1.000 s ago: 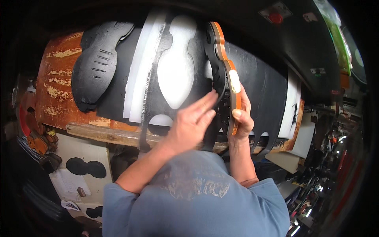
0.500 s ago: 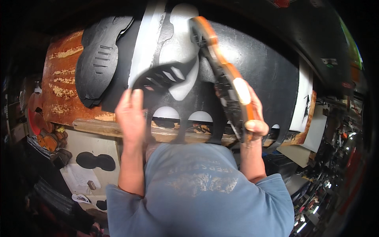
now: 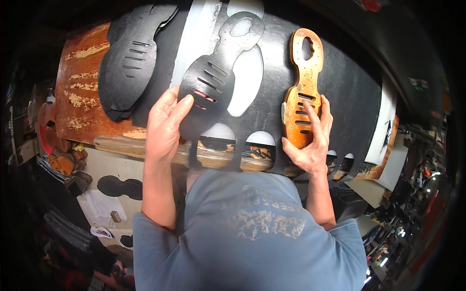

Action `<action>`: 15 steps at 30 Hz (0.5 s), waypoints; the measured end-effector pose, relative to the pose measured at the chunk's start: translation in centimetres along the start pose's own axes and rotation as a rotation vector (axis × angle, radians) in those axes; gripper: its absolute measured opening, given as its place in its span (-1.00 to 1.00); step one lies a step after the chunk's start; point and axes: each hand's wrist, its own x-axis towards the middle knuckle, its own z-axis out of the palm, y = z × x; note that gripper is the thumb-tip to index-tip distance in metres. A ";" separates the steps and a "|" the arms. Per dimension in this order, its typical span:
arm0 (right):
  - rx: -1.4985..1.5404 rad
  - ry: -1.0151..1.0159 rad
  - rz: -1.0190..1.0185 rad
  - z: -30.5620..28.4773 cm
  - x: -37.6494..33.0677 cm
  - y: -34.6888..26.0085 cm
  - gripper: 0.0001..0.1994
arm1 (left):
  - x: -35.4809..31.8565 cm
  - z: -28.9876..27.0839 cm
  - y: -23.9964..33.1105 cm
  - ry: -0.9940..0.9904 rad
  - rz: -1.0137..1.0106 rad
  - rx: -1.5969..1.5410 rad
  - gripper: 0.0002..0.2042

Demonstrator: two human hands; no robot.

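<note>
My left hand [image 3: 165, 121] pinches the wide end of a slotted black sole-shaped cutout [image 3: 201, 77] between thumb and fingers. The cutout has a hole in its narrow far end. My right hand [image 3: 313, 145] grips the near end of an orange cutting die [image 3: 308, 75], thumb on its left edge and fingers over its slots and right side. The die lies face up on a black sheet [image 3: 349, 92], with the same outline as the cutout. Beside the cutout, a sole-shaped opening in the sheet shows a white surface [image 3: 250, 85] below.
At the left, a stack of slotted black cutouts [image 3: 128, 72] lies on the worn reddish-brown board [image 3: 80, 97]. Rounded gaps line the sheet's near edge, above a wooden rail [image 3: 131, 147]. Lower left, another black cutout [image 3: 116, 185] rests on a pale surface, near orange forms [image 3: 62, 161].
My right hand has brought the tilted die down flat onto the sheet, turning its orange face up. The cutout in my left hand has swung to point away from me, slots now plainly visible.
</note>
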 end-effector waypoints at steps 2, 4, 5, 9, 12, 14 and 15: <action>0.013 0.003 0.043 0.1 -0.1 0.0 -0.04 | 0.5 0.0 -0.2 -0.019 -0.007 0.009 -0.60; -0.016 -0.015 0.033 0.1 -0.1 0.0 -0.03 | 0.8 0.1 -0.8 -0.006 0.025 -0.009 -0.59; -0.022 -0.014 0.032 0.1 0.0 0.0 -0.03 | 0.9 0.2 -1.1 -0.014 0.044 -0.009 -0.60; -0.034 0.004 0.054 0.4 0.0 -0.1 -0.03 | 1.1 0.0 -0.4 -0.021 0.199 0.034 -0.65; -0.051 0.003 0.079 0.6 -0.1 0.0 -0.03 | 1.6 -1.7 2.8 0.190 0.393 0.382 -0.65; -0.064 0.018 0.070 0.7 -0.2 0.2 -0.06 | 2.7 -3.6 5.2 0.280 0.544 0.408 -0.61; -0.083 0.016 0.076 0.7 -0.2 0.2 -0.07 | 3.2 -4.7 6.2 0.301 0.531 0.415 -0.59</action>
